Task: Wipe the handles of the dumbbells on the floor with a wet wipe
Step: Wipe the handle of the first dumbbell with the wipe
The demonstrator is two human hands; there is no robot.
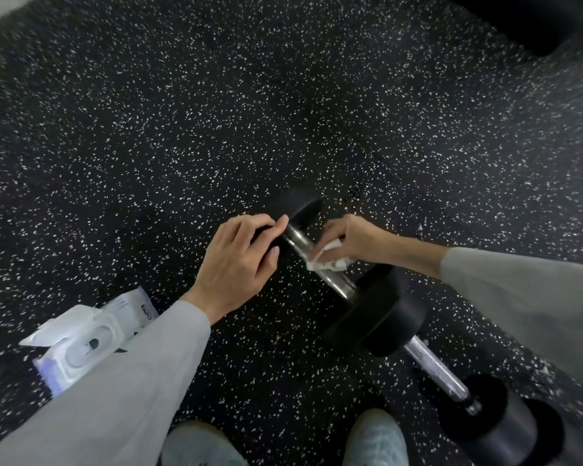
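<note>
A black dumbbell with a shiny metal handle (300,242) lies on the speckled floor at the centre. My left hand (239,260) grips its far black head (302,205), fingers curled over the near edge. My right hand (354,238) presses a crumpled white wet wipe (327,258) against the middle of that handle. The near head (381,307) of this dumbbell rests on the floor below my right forearm. A second dumbbell with a knurled handle (435,368) lies at the lower right, untouched.
An open pack of wet wipes (91,334) with its lid up lies on the floor at the lower left, partly under my left sleeve. My two shoes (374,438) show at the bottom edge. A dark bulky object (532,21) sits at the top right.
</note>
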